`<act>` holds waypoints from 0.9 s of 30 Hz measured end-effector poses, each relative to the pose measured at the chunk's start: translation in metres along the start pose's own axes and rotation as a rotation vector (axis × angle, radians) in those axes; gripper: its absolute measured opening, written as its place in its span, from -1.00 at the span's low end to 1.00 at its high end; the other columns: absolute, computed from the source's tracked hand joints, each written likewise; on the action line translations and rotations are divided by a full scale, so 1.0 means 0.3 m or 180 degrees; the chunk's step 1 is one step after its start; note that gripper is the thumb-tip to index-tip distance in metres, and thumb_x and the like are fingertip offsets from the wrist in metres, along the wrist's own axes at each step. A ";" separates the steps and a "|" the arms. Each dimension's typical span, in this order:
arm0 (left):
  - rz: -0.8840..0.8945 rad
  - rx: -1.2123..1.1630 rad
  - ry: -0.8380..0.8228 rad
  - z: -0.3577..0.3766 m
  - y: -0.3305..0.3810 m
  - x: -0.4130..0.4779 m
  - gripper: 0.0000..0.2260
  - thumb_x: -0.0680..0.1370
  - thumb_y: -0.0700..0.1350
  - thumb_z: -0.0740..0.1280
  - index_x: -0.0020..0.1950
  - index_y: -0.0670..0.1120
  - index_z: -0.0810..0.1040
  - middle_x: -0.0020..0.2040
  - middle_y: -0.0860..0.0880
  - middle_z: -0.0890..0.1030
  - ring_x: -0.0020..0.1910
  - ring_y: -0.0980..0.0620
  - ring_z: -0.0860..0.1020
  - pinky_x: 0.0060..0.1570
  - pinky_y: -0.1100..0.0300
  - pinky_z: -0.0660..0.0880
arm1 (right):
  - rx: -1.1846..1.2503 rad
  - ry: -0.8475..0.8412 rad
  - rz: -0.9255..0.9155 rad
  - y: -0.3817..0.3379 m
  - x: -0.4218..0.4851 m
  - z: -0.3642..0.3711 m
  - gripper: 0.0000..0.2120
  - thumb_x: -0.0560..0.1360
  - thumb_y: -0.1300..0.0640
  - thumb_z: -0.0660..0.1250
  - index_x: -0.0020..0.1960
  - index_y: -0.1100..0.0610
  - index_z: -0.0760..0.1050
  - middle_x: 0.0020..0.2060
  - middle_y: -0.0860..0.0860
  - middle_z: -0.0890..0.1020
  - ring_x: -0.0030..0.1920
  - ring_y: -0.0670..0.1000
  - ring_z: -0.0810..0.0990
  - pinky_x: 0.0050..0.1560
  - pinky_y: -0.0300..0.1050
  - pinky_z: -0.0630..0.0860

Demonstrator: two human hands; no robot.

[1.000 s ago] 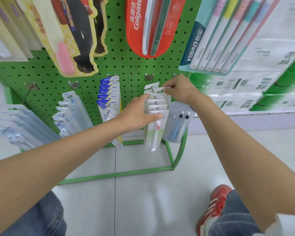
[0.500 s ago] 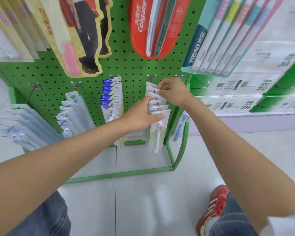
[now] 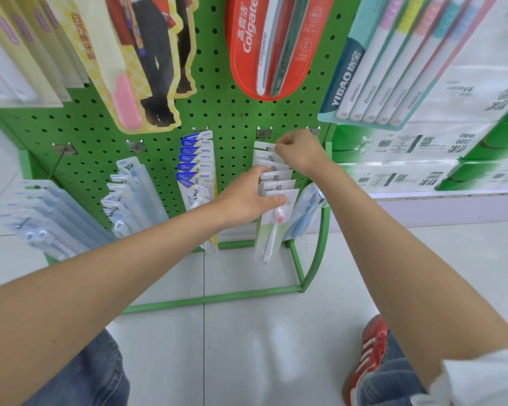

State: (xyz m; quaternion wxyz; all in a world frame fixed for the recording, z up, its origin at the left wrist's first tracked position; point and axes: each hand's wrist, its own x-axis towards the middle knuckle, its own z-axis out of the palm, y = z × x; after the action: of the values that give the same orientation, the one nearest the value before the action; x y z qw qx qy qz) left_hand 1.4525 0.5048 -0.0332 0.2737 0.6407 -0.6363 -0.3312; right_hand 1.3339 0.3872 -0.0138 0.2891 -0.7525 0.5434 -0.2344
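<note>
A row of white toothbrush packs (image 3: 276, 183) hangs on a peg of the green pegboard rack (image 3: 223, 118). My left hand (image 3: 247, 197) grips the front packs of that row, thumb pressed on the foremost card above a pink-headed brush (image 3: 273, 232). My right hand (image 3: 299, 150) pinches the top corner of the rearmost pack (image 3: 263, 146) close to the board. A blue toothbrush pack (image 3: 302, 212) hangs just right of the row, partly behind my right forearm.
Frog-brand packs (image 3: 197, 162) and clear-blue packs (image 3: 129, 194) hang to the left. Large Colgate (image 3: 264, 45) and Yibao (image 3: 373, 68) packs hang above. Tissue packs (image 3: 423, 148) fill the shelf at right. My red shoe (image 3: 367, 356) stands on the white tiled floor.
My right hand moved left from the neighbouring peg to the back of the white row and now pinches the rearmost pack. The left hand kept its grip on the front packs.
</note>
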 end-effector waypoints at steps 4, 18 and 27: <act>-0.0002 0.0022 -0.0003 0.001 -0.001 0.002 -0.38 0.56 0.07 0.37 0.54 0.00 0.20 0.46 -0.01 0.37 0.34 0.03 0.45 0.19 0.20 0.39 | 0.0123 0.0088 0.0167 -0.011 0.016 0.003 -0.60 0.43 0.35 0.17 -0.47 0.08 0.12 -0.53 -0.03 0.13 -0.46 -0.03 0.10 -0.37 -0.19 0.11; -0.0041 0.0156 0.0043 0.012 -0.015 0.013 -0.44 0.61 0.10 0.29 0.54 -0.04 0.22 0.44 -0.05 0.40 0.33 -0.04 0.45 0.18 0.20 0.33 | -0.0690 0.0510 -0.0174 0.034 -0.024 -0.039 -0.70 0.55 0.30 0.14 -0.37 0.22 0.27 -0.45 0.12 0.32 -0.41 0.06 0.24 -0.32 -0.14 0.25; -0.0052 0.0115 0.0139 0.021 0.000 0.000 -0.44 0.62 0.07 0.28 0.56 -0.06 0.20 0.46 -0.07 0.38 0.41 -0.05 0.38 0.28 0.16 0.31 | -0.1432 0.0354 -0.0383 0.035 -0.124 -0.059 -0.78 0.55 0.36 0.12 0.10 0.29 0.48 -0.20 0.22 0.57 -0.21 0.23 0.55 -0.20 0.09 0.55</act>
State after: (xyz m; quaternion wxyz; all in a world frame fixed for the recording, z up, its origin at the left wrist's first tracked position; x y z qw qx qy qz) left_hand 1.4476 0.5052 -0.0371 0.2733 0.6578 -0.6307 -0.3079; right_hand 1.3038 0.4169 -0.0097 0.0693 -0.8149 0.5512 -0.1653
